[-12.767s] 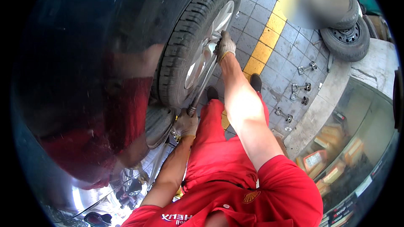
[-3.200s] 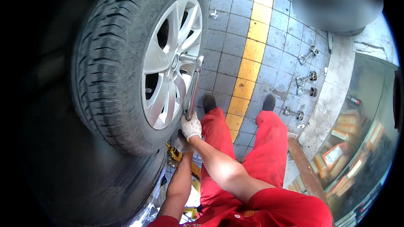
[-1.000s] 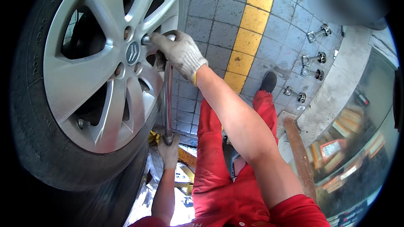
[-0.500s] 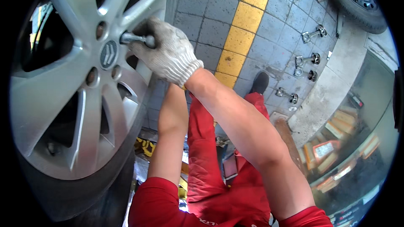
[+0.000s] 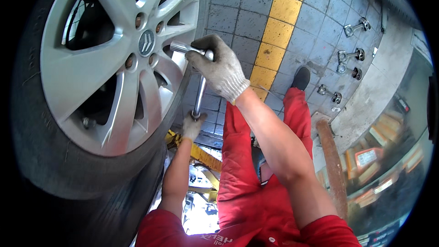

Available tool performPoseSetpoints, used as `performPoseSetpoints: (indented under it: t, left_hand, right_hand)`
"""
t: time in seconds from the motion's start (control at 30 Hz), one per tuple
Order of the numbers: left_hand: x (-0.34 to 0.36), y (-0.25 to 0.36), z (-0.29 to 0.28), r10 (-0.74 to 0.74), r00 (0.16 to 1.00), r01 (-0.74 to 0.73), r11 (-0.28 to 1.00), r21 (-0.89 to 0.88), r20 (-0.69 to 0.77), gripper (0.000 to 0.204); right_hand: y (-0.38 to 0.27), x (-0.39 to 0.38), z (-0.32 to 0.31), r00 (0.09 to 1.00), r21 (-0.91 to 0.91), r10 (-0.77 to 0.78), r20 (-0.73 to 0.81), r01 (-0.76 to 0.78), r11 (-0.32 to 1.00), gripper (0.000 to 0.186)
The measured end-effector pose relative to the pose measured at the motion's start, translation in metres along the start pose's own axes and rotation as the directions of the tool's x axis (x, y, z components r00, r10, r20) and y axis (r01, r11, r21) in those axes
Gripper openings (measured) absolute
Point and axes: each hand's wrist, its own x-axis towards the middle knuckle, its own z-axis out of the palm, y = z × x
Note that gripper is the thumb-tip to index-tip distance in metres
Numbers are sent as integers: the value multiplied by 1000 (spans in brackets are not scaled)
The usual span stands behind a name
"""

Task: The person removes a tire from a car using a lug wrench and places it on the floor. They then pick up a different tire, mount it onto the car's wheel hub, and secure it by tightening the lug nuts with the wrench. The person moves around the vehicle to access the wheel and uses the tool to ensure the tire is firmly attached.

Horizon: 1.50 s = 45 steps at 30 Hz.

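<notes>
A silver alloy wheel (image 5: 75,82) in a black tyre (image 5: 68,167) fills the left side, with rusty lug bolts (image 5: 130,60) around its centre cap (image 5: 146,43). Just right of the hub, my gloved right hand (image 5: 220,66) is closed round the head of a socket wrench (image 5: 201,90). Its chrome socket (image 5: 181,47) points at the wheel; a gap to the bolts seems to show. Lower down, my gloved left hand (image 5: 194,127) grips the far end of the wrench's handle, beside the tyre.
Pistons with connecting rods (image 5: 351,56) lie on grey floor tiles (image 5: 256,0) at the right, beyond a yellow stripe (image 5: 274,32). A yellow metal frame (image 5: 206,158) is below my left hand. A rusty post (image 5: 331,164) and glass case with boxes (image 5: 366,158) stand right.
The socket has come away from the hub, moving right with my right hand. My left hand and the wrench handle, hidden before, now show. The whole view has shifted too.
</notes>
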Motion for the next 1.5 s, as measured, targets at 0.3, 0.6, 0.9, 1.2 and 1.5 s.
performPoseSetpoints:
  t: [0.3, 0.6, 0.9, 1.2, 1.5]
  left_hand:
    - [-177, 2, -51, -169, 985, 163, 979, -125, -39, 50]
    - [-324, 118, -159, -202, 945, 248, 956, 158, -257, 52]
    - [-244, 26, -90, -62, 937, 89, 994, 62, -344, 69]
    - [-331, 103, -148, -107, 982, 139, 966, 218, -153, 71]
    - [-320, 68, -149, 193, 939, -97, 943, 320, -286, 65]
  right_hand:
    - [-37, -9, 42, 985, 59, 128, 112, -135, 989, 57]
    - [-46, -3, 63, 930, 507, 329, 164, -366, 780, 59]
    - [-45, -9, 79, 945, 423, 326, -6, -293, 857, 53]
    - [-45, -3, 82, 911, 360, 410, -48, -367, 858, 59]
    - [-34, -19, 84, 870, 318, 475, -130, -418, 851, 100]
